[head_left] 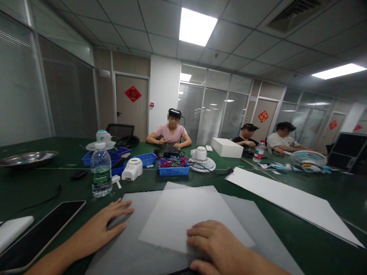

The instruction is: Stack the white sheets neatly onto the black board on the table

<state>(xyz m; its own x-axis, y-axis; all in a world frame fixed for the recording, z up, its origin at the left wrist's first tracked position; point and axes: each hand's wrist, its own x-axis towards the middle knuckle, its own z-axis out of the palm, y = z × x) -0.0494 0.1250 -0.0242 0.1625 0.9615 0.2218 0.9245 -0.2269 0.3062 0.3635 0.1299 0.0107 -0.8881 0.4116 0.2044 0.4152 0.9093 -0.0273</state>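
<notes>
My left hand [104, 223] lies flat with its fingers spread, on the left side of a large grey translucent sheet [126, 256]. On top of that sheet is a smaller whitish translucent sheet [189, 214], turned at an angle. My right hand [215, 244] rests on the near right part of the smaller sheet, its fingers stretched out and the thumb towards me. Neither hand grips anything. Beyond my left hand stands a clear water bottle [101, 172] with a green label. A dark edge shows under the grey sheet near my right thumb.
A phone [43, 233] lies at left. Blue bins [173, 171], one full of wires, and white fan parts [133, 169] stand ahead. A long white board [289, 202] lies at right. A metal tray [28, 158] is far left. Several people sit across the green table [206, 181].
</notes>
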